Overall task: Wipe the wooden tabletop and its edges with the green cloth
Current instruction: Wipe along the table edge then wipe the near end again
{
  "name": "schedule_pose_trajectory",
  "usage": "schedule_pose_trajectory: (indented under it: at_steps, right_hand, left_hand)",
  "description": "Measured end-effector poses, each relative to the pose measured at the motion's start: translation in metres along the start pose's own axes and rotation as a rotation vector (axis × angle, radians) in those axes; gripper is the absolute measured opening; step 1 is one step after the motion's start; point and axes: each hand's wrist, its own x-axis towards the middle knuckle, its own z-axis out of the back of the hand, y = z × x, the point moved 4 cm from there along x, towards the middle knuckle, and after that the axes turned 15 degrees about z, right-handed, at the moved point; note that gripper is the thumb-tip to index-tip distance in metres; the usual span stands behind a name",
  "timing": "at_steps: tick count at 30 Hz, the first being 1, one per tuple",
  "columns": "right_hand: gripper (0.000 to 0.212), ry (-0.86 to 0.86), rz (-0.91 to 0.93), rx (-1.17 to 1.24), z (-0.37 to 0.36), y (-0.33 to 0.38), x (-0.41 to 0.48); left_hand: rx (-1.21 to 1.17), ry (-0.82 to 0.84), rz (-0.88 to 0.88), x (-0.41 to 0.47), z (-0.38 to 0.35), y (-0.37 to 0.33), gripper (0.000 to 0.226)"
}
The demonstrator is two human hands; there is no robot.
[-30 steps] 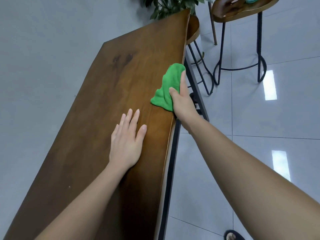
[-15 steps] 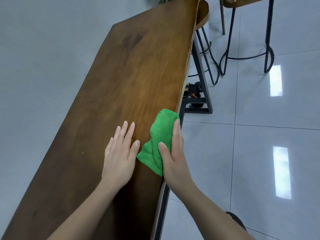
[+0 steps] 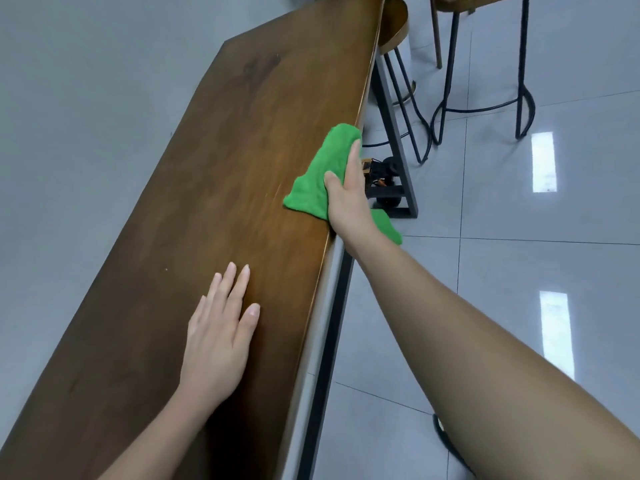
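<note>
Green cloth under right hand

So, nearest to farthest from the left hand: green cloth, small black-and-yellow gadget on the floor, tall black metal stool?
1. green cloth, on wooden tabletop, right edge.
2. black-and-yellow gadget, floor below.
3. black metal stool, far right.

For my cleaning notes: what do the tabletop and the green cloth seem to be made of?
The tabletop looks like wood: dark brown, visible grain, a soft sheen, probably varnished. The green cloth looks like soft, fuzzy fabric, perhaps microfibre; it drapes limply.
</note>
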Motion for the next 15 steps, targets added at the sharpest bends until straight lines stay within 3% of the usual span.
schedule_pose_trajectory:
  at_steps: [8, 15]
  right_hand:
    - [0.077, 0.050, 0.075, -0.002, -0.041, -0.008, -0.186]
    - [0.079, 0.074, 0.019, 0.001, -0.067, -0.001, -0.310]
  left_hand:
    - [-0.011, -0.018, -0.030, -0.062, -0.005, 0.045, 0.071]
    - [-0.011, -0.026, -0.029, -0.101, -0.006, 0.069, 0.068]
